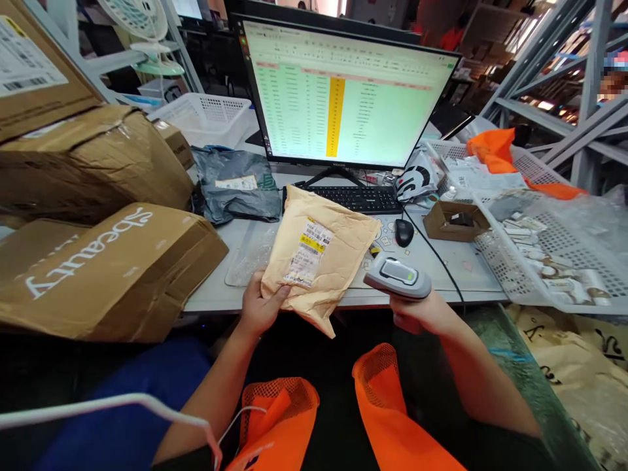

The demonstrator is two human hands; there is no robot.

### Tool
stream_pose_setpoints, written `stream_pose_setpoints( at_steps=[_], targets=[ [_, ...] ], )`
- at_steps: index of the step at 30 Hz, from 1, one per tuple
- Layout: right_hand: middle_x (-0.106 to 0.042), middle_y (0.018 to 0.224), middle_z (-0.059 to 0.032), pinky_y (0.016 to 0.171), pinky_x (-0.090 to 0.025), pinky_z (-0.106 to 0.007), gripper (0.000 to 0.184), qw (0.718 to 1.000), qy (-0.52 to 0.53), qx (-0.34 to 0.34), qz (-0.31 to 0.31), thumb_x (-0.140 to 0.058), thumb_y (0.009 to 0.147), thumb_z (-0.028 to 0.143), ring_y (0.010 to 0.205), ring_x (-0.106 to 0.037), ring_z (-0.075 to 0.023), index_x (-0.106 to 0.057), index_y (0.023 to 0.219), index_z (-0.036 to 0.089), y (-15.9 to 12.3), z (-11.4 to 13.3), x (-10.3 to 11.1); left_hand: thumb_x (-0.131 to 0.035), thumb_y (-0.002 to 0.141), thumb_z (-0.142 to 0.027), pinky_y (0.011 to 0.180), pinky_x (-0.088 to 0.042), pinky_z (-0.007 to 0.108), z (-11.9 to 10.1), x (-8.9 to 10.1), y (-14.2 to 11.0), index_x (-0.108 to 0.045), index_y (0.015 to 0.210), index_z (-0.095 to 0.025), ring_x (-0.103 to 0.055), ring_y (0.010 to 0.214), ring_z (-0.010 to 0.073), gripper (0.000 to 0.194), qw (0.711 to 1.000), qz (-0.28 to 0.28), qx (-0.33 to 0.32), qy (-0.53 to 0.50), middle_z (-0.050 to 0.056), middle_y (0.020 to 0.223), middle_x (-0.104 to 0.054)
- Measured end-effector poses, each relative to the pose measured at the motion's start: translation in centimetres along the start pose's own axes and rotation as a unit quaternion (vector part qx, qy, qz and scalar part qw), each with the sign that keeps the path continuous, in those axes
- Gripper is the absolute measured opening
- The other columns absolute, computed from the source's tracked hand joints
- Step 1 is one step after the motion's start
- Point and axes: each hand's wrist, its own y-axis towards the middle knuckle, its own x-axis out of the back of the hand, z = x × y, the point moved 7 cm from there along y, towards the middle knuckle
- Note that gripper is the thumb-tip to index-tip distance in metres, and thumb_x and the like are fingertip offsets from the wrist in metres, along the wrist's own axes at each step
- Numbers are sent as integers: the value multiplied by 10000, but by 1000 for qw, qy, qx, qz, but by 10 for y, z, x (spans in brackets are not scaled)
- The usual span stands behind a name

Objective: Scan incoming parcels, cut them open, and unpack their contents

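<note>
My left hand (pixel 260 306) grips the lower left corner of a tan padded mailer (pixel 338 239), holding it tilted above the desk edge with its white and yellow shipping label (pixel 308 252) facing me. My right hand (pixel 422 313) is wrapped round the handle of a grey barcode scanner (pixel 397 276), whose head sits just right of the mailer and points toward it. A cable runs from the scanner across the desk.
A monitor (pixel 343 91) with a green spreadsheet, a black keyboard (pixel 356 197) and a mouse (pixel 403 231) stand behind the mailer. Cardboard boxes (pixel 108 275) pile at the left beside a grey poly bag (pixel 235 183). White mesh baskets (pixel 549 255) of small packets fill the right.
</note>
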Motion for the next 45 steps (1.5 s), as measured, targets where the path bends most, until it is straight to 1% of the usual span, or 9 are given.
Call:
stream_pose_setpoints(
  at_steps=[9, 12, 16, 20, 23, 31, 39, 42, 45],
  targets=[
    [-761, 768, -143, 618, -609, -421, 321, 925, -145, -59, -346, -868, 606, 440, 771, -746, -337, -705, 771, 218, 51, -51, 214, -840, 738, -703, 820, -651, 407, 66, 54, -11, -584, 1078, -186, -728, 933, 276, 670, 990, -100, 94, -22, 128, 1017, -715],
    [-766, 878, -201, 891, -594, -548, 240, 856, -312, -68, -406, -837, 704, 446, 1062, -736, -435, -715, 725, 240, 50, -46, 247, -821, 759, -685, 806, -650, 397, 75, 58, -13, -589, 1094, -182, -728, 919, 271, 647, 992, -98, 84, -3, 133, 1029, -718],
    [-723, 1074, -292, 1046, -494, -607, 261, 747, -498, 12, -441, -633, 928, 374, 1168, -680, -431, -793, 914, 168, 64, 0, 201, -828, 771, -626, 817, -651, 403, 86, 59, -16, -590, 1092, -194, -724, 908, 267, 588, 990, -104, 93, -4, 117, 1039, -719],
    [-749, 1226, -139, 1087, -503, -390, 312, 789, -521, 100, -309, -578, 982, 352, 1185, -668, -269, -789, 1129, 176, 162, 28, 119, -832, 773, -578, 912, -637, 450, 93, 60, -14, -585, 1130, -204, -722, 977, 285, 573, 989, -109, 97, -10, 119, 1127, -709],
    [-592, 1514, -202, 1201, -379, -472, 484, 777, -559, 155, -244, -553, 990, 311, 1439, -479, -330, -648, 1417, 104, 232, 39, 79, -824, 773, -586, 916, -633, 460, 95, 61, -13, -586, 1132, -193, -724, 975, 292, 583, 989, -102, 103, -9, 118, 1100, -710],
    [-587, 1423, -287, 1127, -327, -564, 576, 743, -605, 100, -268, -474, 1051, 439, 1363, -437, -414, -592, 1456, 47, 283, 40, 69, -779, 817, -632, 807, -641, 392, 79, 58, -12, -600, 1115, -174, -730, 941, 281, 575, 992, -92, 86, 13, 136, 1063, -725],
    [-672, 1395, -212, 1166, -405, -479, 537, 804, -548, 136, -186, -541, 1026, 467, 1325, -581, -356, -657, 1413, 113, 193, 10, 62, -752, 821, -674, 940, -618, 452, 70, 60, -10, -558, 1293, -165, -697, 1121, 321, 721, 994, -92, 46, 46, 181, 1240, -671],
    [-689, 1361, -209, 1122, -469, -501, 563, 800, -563, 123, -165, -567, 994, 493, 1274, -621, -376, -656, 1414, 128, 130, -30, 62, -795, 866, -406, 1115, -523, 550, 17, 60, -28, -585, 1312, -219, -621, 1314, 354, 527, 962, -167, -119, 182, 167, 1322, -639],
    [-674, 1336, -235, 1094, -495, -544, 607, 793, -559, 137, -199, -583, 967, 468, 1248, -610, -400, -624, 1440, 91, 91, -59, 60, -783, 856, -209, 1156, -452, 571, -46, 9, -56, -684, 1225, -286, -617, 1335, 364, 390, 907, -29, -318, 275, 111, 1241, -705]
  ],
)
